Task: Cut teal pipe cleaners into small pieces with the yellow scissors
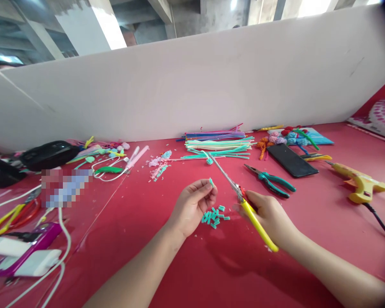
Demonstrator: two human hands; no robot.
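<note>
Between its fingertips my left hand (194, 201) pinches a short teal piece of pipe cleaner (211, 182). My right hand (272, 216) grips scissors (256, 221) with one yellow and one red handle. Their long blades point up and away, to the right of the teal piece and apart from it. Under and between my hands lies a small pile of cut teal pieces (214, 217) on the red table (141, 244). Beyond them are bundles of teal pipe cleaners (218, 154) and a small teal ball (209, 161) near the scissor tips.
Teal-handled pliers (272, 179), a black phone (291, 160) and a yellow glue gun (356, 179) lie to the right. Pink and teal clippings (159, 171) are at the back. A purple power strip (43, 244) with white cables sits left. A white partition (192, 85) stands behind.
</note>
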